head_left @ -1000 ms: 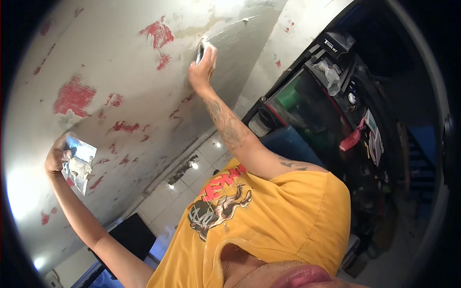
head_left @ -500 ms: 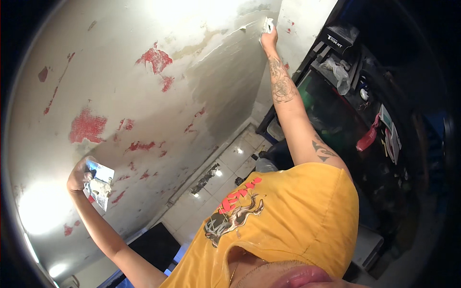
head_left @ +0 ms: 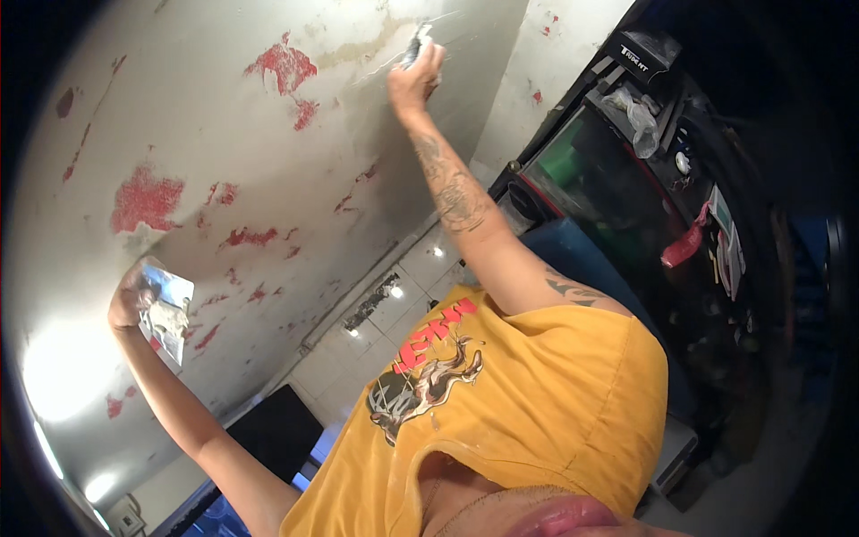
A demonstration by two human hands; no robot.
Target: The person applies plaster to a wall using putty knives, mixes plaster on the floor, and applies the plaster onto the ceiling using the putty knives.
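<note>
High up, my right hand (head_left: 417, 86) is closed around a small putty-smeared scraper (head_left: 418, 46), held at the pale wall (head_left: 313, 179). Part of the tool is hidden by my fingers. Thin ridges of wet white putty show on the wall around it. Lower at the left, my left hand (head_left: 128, 300) grips a flat bluish, shiny board (head_left: 170, 288) by its edge. A lump of off-white putty (head_left: 166, 317) lies on the board. Near that hand the wall has a bare red patch (head_left: 148, 199), and another red patch (head_left: 284, 64) lies further up.
A dark shelf unit on the right carries a black box (head_left: 644, 57), a clear plastic bag (head_left: 642, 121) and a red packet (head_left: 685, 243). Pale tiles (head_left: 394, 309) run along the wall's lower edge. A dark flat panel (head_left: 276, 443) stands at the lower left.
My right hand has swept left along the wall with the scraper, away from the corner. My left hand with the board has shifted slightly up and left in view.
</note>
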